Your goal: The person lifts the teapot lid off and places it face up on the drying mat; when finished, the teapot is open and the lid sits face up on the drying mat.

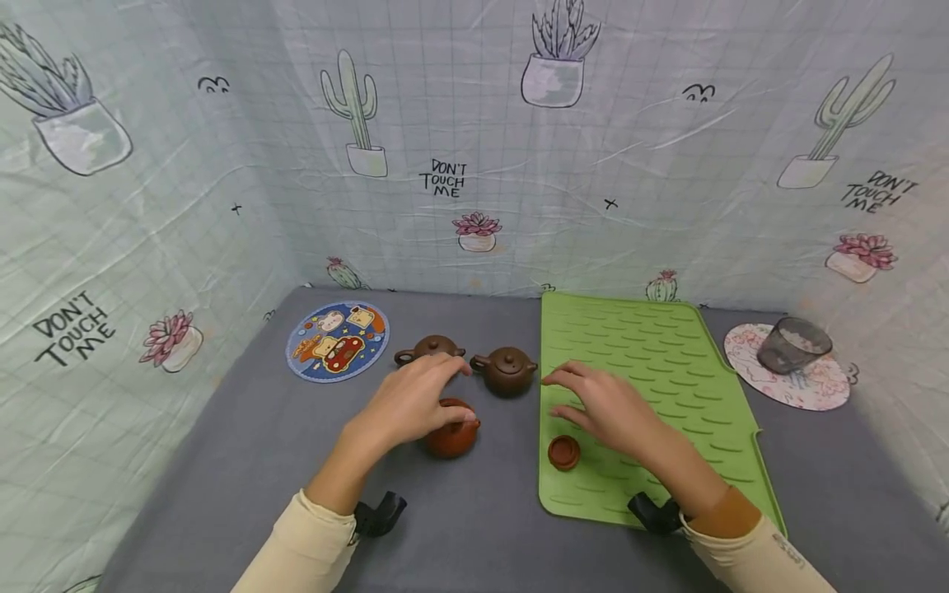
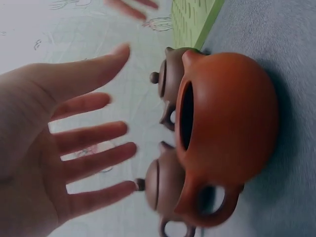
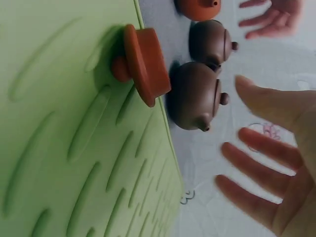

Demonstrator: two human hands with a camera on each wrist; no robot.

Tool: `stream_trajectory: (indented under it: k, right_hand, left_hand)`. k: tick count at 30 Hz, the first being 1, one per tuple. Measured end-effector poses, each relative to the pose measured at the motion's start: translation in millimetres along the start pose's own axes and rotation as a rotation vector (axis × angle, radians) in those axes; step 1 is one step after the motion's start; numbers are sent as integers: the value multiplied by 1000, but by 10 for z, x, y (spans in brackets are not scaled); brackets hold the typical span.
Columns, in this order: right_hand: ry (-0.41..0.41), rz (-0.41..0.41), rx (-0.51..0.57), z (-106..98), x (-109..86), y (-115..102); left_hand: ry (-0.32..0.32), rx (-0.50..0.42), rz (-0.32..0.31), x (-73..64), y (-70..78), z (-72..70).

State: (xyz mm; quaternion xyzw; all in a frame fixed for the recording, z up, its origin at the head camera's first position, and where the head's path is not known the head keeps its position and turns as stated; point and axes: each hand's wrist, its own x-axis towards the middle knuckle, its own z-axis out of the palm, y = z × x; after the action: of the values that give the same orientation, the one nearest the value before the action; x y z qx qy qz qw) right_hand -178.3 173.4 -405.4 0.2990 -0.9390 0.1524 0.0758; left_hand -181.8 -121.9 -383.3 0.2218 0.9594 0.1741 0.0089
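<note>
My left hand (image 1: pixel 415 399) hovers above an orange-red clay teapot (image 2: pixel 232 116), fingers spread and holding nothing. That teapot has no lid on, and its dark opening shows in the left wrist view. Its lid (image 3: pixel 146 64) lies upside down, knob downward, on the green mat (image 1: pixel 630 346). Over the mat's left edge, close to the lid, is my right hand (image 1: pixel 604 403), its fingers apart and nothing between them. Behind the orange-red teapot stand two brown lidded teapots, one on the left (image 1: pixel 435 347) and one beside the mat (image 1: pixel 509 371).
A round blue cartoon placemat (image 1: pixel 300 362) lies at the back left of the grey tabletop (image 1: pixel 311 461). At the right, a dark translucent cup (image 1: pixel 793 346) is on a round pink-and-white placemat (image 1: pixel 804 395). A cactus-print cloth (image 1: pixel 474 123) hangs behind and at the sides.
</note>
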Motion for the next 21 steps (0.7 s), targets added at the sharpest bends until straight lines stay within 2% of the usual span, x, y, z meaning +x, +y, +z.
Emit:
stream_trajectory:
  k: [6, 10, 14, 17, 21]
  right_hand:
    - [72, -17, -11, 65, 264, 0]
    - [101, -20, -7, 142, 395, -7]
    - [117, -10, 41, 246, 478, -6]
    - [123, 7, 88, 324, 521, -13]
    - [104, 36, 100, 409, 557, -36]
  left_hand:
    - [82, -105, 40, 248, 62, 116]
    - [116, -151, 12, 383, 92, 226]
    - [135, -158, -28, 492, 110, 340]
    - [130, -160, -64, 547, 111, 419]
    - [110, -178, -97, 583, 91, 514]
